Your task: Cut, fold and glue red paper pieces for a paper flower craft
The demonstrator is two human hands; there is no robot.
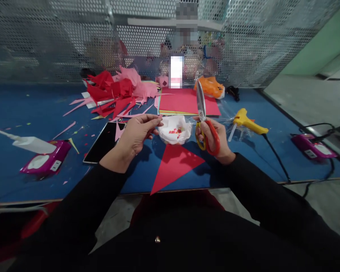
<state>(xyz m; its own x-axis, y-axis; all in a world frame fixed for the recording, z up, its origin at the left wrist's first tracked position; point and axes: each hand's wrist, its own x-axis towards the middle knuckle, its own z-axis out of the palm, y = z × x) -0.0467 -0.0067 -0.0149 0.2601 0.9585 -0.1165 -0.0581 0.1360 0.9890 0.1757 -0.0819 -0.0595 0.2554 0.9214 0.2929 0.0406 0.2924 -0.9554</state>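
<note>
My left hand (140, 132) is closed in a pinch on a small strip of pink paper (160, 116); only its tip shows. In my right hand (221, 138) are scissors (201, 104) with red and yellow handles, their blades pointing up and seemingly together. Between my hands sits a white paper-lined bowl (184, 124) with small red bits in it. A red paper triangle (174, 166) lies in front of the bowl, one corner reaching the table's front edge.
Red paper scraps (110, 90) are heaped back left, beside a stack of coloured sheets (189, 102). A dark phone (102, 143) lies left. Right are a yellow glue gun (248, 122) and a purple power socket (311, 147); another purple socket (45, 160) is left. A perforated metal screen (147, 41) stands behind.
</note>
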